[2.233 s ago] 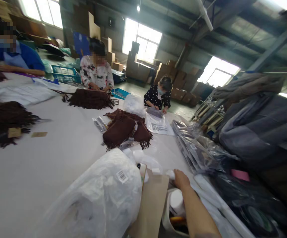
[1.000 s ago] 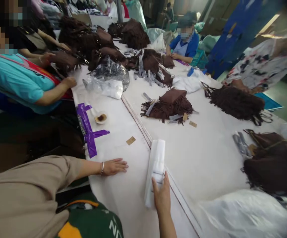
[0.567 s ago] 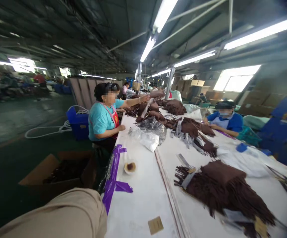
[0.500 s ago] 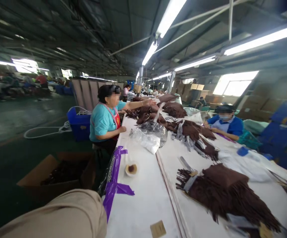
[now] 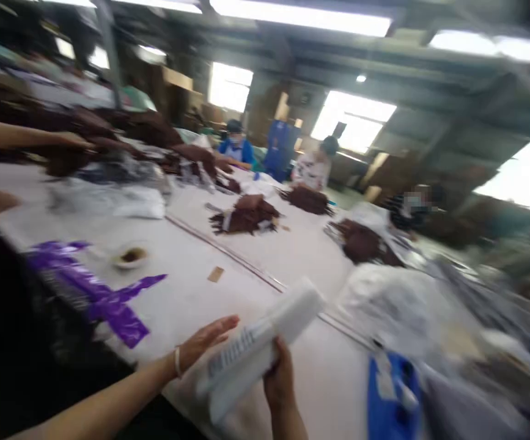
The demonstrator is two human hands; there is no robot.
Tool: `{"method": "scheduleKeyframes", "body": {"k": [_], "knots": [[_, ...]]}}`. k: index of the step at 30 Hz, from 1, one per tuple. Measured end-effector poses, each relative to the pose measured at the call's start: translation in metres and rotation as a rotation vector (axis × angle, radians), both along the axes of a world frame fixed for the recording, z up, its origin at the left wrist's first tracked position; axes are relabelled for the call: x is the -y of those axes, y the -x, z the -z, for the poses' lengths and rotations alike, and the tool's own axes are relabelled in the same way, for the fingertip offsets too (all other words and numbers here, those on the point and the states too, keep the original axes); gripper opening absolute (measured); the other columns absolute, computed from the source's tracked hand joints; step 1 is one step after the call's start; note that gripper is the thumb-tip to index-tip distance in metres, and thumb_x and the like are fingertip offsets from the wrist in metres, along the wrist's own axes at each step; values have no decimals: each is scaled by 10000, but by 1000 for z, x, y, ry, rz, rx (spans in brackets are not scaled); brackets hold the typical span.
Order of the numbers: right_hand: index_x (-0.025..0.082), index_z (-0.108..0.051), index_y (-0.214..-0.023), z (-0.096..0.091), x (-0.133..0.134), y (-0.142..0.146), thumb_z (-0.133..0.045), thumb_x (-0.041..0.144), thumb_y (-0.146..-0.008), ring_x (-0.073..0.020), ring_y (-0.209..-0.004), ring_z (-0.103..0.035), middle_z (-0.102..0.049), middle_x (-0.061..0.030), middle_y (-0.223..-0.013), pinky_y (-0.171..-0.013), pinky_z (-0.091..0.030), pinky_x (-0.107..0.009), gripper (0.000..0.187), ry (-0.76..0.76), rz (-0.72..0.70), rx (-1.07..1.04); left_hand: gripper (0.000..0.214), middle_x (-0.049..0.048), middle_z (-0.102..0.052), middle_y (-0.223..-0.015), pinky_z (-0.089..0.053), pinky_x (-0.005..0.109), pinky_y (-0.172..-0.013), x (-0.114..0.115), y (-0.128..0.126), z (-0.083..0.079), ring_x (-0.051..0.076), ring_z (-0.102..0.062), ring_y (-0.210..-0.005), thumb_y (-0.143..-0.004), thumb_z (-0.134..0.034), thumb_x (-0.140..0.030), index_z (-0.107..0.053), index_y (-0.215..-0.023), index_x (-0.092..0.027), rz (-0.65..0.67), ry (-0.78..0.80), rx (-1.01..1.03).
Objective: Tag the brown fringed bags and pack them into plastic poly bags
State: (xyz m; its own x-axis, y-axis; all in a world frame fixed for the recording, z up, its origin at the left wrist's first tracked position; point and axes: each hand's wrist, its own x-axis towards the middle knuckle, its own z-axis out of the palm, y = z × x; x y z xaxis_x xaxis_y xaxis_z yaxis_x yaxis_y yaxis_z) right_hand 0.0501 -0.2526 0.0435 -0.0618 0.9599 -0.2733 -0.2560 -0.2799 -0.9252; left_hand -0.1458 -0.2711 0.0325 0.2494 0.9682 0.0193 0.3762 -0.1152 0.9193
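My right hand (image 5: pixel 277 380) is closed around the lower end of a white folded bundle of plastic bags (image 5: pixel 265 342), holding it tilted above the near edge of the white table (image 5: pixel 301 256). My left hand (image 5: pixel 206 338), with a bracelet at the wrist, is open with fingers stretched out just left of the bundle, close to it or touching it. The view is blurred by motion.
Purple tape strips (image 5: pixel 95 293), a small dish (image 5: pixel 129 256) and a cardboard tag (image 5: pixel 216 274) lie on the table. Brown fringed bags (image 5: pixel 246 215) are piled further back. A big clear plastic bag (image 5: pixel 393 305) and a blue item (image 5: pixel 390 391) are at right. Other people work around the table.
The view has swung back down from the hall to the table. The white bundle, lying on the table a second ago, is now lifted in my right hand, with my left hand beside it.
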Motion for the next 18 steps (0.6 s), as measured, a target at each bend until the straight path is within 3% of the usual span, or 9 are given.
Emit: {"method": "scheduleKeyframes", "body": {"k": [1,4,7,10,14,18], "knots": [[145,-583,-1048,-7,13,-3,-456,512,-834,-227,-894,-622,-660,-61,-908,-825,-524,-406,444,3,13,-173,775,103,-436,-1409,-400,415,-1036,6,-9,-3,256,-440,-1275,-890,-91,-658,-366,-1406,-149,110,19,43],[141,-597,-1001,-22,35,-4,-517,482,-790,-215,-765,-621,-649,-29,-788,-751,-527,-376,409,-107,116,-273,944,121,-563,-1281,-487,404,-948,27,-32,-3,323,-553,-1130,-694,-436,-810,-430,-1347,-128,258,212,156],[161,-557,-1086,-33,56,-10,-599,400,-763,-182,-766,-601,-649,-12,-863,-736,-507,-321,404,-282,176,-313,914,118,-611,-1210,-503,412,-932,52,-53,-2,339,-581,-1080,-648,-534,-771,-475,-1289,-123,246,271,109],[182,-539,-1113,-43,69,-19,-609,380,-791,-174,-825,-593,-646,-8,-925,-760,-492,-301,384,-377,241,-241,780,84,-582,-1266,-452,418,-1005,65,-63,-2,326,-544,-1151,-722,-525,-679,-455,-1310,-172,168,142,8],[201,-550,-1094,-58,57,-35,-498,472,-876,-172,-908,-591,-653,-6,-953,-854,-472,-317,352,-417,392,-80,780,26,-510,-1356,-401,405,-1056,58,-60,-5,306,-491,-1228,-776,-506,-610,-274,-1434,-260,147,-12,-132],[204,-563,-1123,-72,26,-68,-425,534,-885,-175,-1086,-561,-651,-27,-1102,-978,-415,-344,430,-368,637,-116,795,-149,-405,-1414,-424,371,-1032,39,-53,-14,267,-485,-1244,-768,-556,-548,-105,-1422,-506,230,-98,-215]]}}
